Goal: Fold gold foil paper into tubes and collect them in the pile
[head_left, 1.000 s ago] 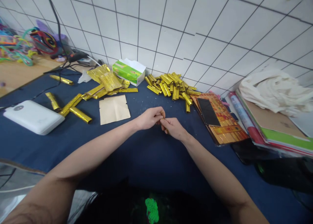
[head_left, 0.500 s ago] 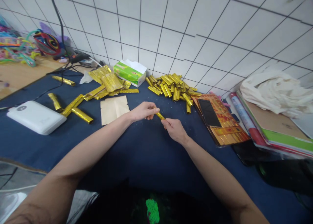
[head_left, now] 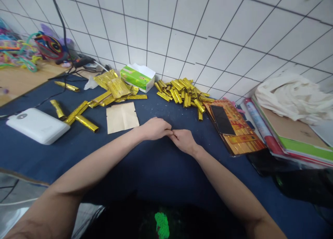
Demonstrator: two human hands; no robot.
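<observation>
My left hand and my right hand rest together on the blue tablecloth, fingertips meeting and fingers closed. The small gold foil roll seen between them a moment ago is hidden inside the fingers. A heap of short gold foil rolls lies beyond the hands by the tiled wall. A plain brown paper sheet lies just left of my left hand. Flat gold sheets are piled further back on the left.
Long gold rolls and a white power bank lie at the left. A green tissue box stands at the wall. A dark phone lies on a printed gold-orange paper stack; books and white cloth are at the right.
Half a second ago the hands were raised and apart, with the gold roll showing between them. Now they have come down to the cloth and closed together, hiding the roll.
</observation>
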